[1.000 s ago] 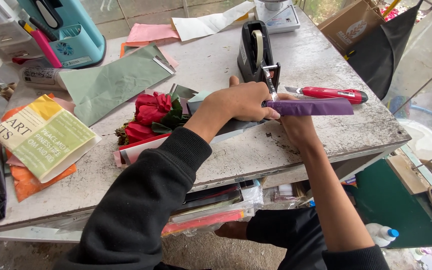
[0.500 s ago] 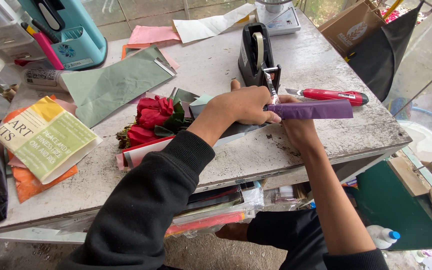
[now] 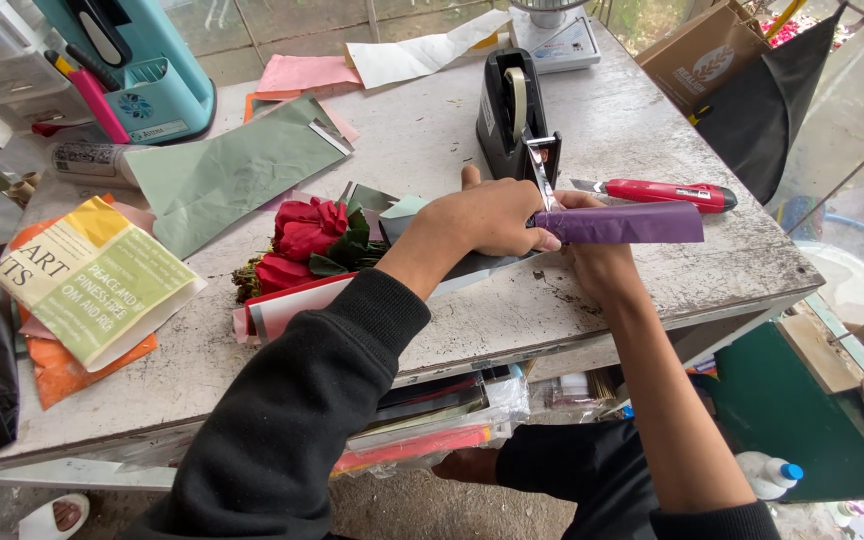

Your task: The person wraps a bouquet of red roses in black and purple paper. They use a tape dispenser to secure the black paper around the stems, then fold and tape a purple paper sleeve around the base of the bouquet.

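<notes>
Both hands, left hand (image 3: 487, 215) and right hand (image 3: 597, 262), are closing fingers around the light, crushable purple paper roll (image 3: 632, 223), best pinched gently near its fingertip end.

Worn, pale grey table (image 3: 652, 150), top scuffed and flecked, front edge chipped. Beneath it, a low shelf (image 3: 432, 410) crammed with flat paper stacks in plastic wrap. Bare concrete floor (image 3: 392, 505) below, dusty and grey. Glass panes (image 3: 852, 130) along the right side and behind the far edge, daylight coming through, greenery dimly seen outside. Soft, even daylight throughout, no hard shadows. Dark green board (image 3: 782, 420) leaning low on the right, beside a wooden ledge (image 3: 832, 355). Brown cardboard box (image 3: 712, 55) and black sheet (image 3: 772, 110) propped at the far right corner.
</notes>
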